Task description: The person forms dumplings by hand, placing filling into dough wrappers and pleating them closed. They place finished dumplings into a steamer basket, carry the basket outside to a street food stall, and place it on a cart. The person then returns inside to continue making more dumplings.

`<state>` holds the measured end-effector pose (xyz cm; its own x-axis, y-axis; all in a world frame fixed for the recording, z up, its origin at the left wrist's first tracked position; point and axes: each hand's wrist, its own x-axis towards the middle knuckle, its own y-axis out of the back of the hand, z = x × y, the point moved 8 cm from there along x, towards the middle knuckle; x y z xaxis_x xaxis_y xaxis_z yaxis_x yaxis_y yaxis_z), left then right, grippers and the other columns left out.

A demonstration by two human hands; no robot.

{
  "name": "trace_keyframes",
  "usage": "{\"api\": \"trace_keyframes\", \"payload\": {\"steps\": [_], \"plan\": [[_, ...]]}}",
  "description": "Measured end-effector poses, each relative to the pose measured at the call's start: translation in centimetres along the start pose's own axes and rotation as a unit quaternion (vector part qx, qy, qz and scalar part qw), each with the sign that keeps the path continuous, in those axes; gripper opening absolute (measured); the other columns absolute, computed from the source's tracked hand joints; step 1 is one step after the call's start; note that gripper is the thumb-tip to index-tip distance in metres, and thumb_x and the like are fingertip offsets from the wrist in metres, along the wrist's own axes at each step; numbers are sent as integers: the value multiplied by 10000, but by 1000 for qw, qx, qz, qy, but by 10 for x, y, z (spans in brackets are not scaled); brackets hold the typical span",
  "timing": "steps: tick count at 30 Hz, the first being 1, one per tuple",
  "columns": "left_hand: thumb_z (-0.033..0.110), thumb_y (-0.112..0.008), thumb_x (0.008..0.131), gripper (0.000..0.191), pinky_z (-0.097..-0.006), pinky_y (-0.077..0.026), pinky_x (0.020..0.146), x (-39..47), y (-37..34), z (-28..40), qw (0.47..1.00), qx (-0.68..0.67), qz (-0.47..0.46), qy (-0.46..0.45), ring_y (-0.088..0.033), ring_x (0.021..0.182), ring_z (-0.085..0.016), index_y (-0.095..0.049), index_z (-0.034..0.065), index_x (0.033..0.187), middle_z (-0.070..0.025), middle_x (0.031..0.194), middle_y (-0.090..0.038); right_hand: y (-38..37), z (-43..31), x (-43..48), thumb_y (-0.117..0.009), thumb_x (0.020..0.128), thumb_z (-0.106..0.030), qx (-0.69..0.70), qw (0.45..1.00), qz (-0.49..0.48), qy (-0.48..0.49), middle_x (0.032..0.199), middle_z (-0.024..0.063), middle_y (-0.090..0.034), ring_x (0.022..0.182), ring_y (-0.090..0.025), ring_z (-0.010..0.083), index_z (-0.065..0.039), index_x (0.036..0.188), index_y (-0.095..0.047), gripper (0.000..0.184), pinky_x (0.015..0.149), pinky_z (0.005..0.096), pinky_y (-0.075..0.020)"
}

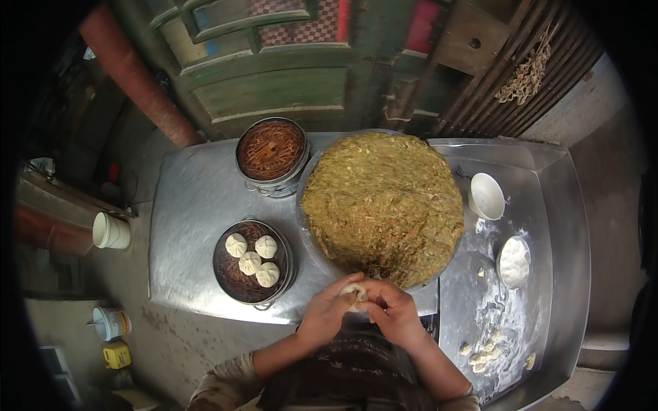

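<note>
Both my hands meet over the near rim of a big metal basin heaped with chopped vegetable filling [383, 200]. Between them is a partly gathered dough bun [354, 295], with a bit of filling showing at its opening. My left hand [329, 308] cups the bun from the left, its thumb near the opening. The fingers of my right hand [388, 305] pinch the dough's edge on the right. To the left, several pleated buns [250, 263] sit in a round steamer tray [226, 282] lined with brown strands.
Behind that tray stands a stack of steamer trays [272, 149]. On the right, a floured metal worktop [462, 308] with a raised rim holds a white bowl [486, 197], a bowl of flour [514, 263] and small dough pieces [483, 355]. Buckets [111, 230] stand on the floor at left.
</note>
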<state>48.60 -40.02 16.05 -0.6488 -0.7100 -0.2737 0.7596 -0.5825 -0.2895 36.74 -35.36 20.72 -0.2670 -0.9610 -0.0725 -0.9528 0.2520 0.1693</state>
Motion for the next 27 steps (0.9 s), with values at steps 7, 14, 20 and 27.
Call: {"api": "trace_keyframes", "payload": {"steps": [7, 14, 20, 27], "plan": [[-21, -431, 893, 435, -267, -462, 862, 3, 12, -7, 994, -14, -97, 46, -569, 1002, -130, -425, -20, 1328, -89, 1137, -597, -19, -33, 6, -691, 790, -45, -159, 973, -74, 152, 767, 91, -574, 631, -592, 211, -59, 880, -623, 114, 572, 306, -480], [410, -360, 955, 562, -346, -448, 913, -13, 29, -9, 975, -198, -21, 97, -531, 1133, -213, -399, 3, 1341, -106, 1246, -538, -44, -31, 13, -705, 782, -100, -205, 958, -72, 185, 832, 116, -601, 695, -610, 263, -87, 1020, -595, 262, 626, 343, -496], [393, -339, 998, 523, -344, -366, 999, -33, 55, -12, 942, -334, 18, 34, -496, 1148, -203, -454, -37, 1273, -116, 1236, -516, -98, -25, 17, -685, 799, -132, -234, 941, -151, 194, 895, 128, -617, 742, -624, 307, -95, 1025, -577, 254, 639, 367, -506], [520, -267, 980, 635, -305, -447, 893, -68, 130, -14, 972, -199, 126, -19, -554, 1041, -189, -462, -23, 1248, -129, 1118, -574, -181, -20, 29, -657, 821, -158, -136, 939, -293, 114, 850, 127, -624, 756, -633, 316, -108, 1001, -582, 201, 649, 392, -514]]}}
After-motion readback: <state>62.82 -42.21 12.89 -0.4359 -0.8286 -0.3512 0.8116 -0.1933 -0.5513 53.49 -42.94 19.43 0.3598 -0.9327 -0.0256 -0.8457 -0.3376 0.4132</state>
